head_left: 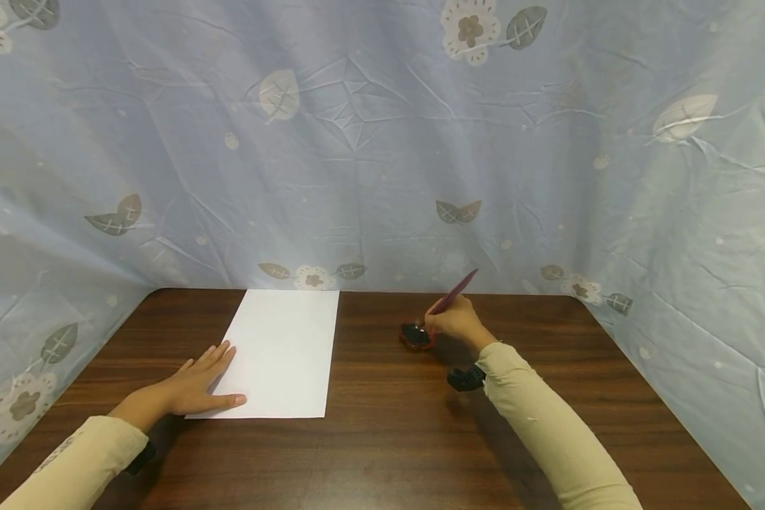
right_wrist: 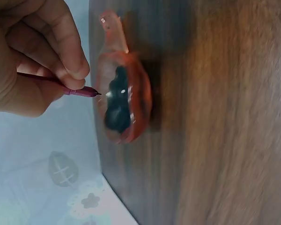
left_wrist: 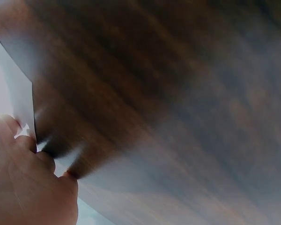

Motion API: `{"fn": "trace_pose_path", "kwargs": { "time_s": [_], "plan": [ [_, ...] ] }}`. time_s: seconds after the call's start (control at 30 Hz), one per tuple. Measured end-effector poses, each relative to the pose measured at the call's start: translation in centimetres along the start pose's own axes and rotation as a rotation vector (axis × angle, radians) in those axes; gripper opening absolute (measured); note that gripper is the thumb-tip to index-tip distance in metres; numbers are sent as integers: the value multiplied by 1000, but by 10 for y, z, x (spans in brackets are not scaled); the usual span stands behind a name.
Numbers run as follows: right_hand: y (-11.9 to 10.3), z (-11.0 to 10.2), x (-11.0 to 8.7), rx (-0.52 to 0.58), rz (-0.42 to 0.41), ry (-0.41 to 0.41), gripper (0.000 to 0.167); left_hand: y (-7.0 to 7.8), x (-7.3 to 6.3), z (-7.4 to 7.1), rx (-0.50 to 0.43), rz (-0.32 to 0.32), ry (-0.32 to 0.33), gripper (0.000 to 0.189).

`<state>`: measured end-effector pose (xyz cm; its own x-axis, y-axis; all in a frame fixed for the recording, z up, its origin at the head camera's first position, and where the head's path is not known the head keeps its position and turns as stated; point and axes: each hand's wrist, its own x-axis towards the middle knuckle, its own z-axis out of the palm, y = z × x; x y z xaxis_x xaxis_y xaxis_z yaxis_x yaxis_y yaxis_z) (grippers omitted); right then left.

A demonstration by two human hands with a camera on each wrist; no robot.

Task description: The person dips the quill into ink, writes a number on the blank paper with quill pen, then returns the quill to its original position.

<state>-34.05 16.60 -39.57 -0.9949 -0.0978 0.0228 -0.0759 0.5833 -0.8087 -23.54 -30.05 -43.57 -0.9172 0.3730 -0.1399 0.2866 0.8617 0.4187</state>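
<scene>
A blank white sheet of paper [head_left: 287, 354] lies on the dark wooden table. My left hand [head_left: 194, 386] rests on its left edge, fingers spread, with the thumb on the lower left part. At the right, my right hand [head_left: 457, 320] pinches a slim purple pen [head_left: 457, 289], its back end slanting up to the right. A small translucent red dish with a handle [right_wrist: 141, 96] sits under the pen, holding black ink [right_wrist: 117, 105]. The pen's fine dark tip is at the dish's rim in the right wrist view; whether it touches the ink I cannot tell.
Pale blue cloth [head_left: 357, 177] with leaves and flowers hangs behind the table and along both sides. Bare wooden tabletop [head_left: 370, 397] lies between the paper and the dish. A black wrist device [head_left: 465, 379] hangs below the right cuff.
</scene>
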Motion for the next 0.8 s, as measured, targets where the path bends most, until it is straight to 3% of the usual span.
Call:
{"fn": "trace_pose_path", "kwargs": {
  "time_s": [0.3,0.5,0.8],
  "plan": [
    [-24,-1,-4,49,4,49,13,1,0,-1,6,0,2,101],
    [-36,6,-4,100,-49,73,19,4,-1,-2,11,-5,4,102],
    [-47,26,-4,297,-60,117,14,3,-1,-2,3,-9,-1,102]
  ]
}}
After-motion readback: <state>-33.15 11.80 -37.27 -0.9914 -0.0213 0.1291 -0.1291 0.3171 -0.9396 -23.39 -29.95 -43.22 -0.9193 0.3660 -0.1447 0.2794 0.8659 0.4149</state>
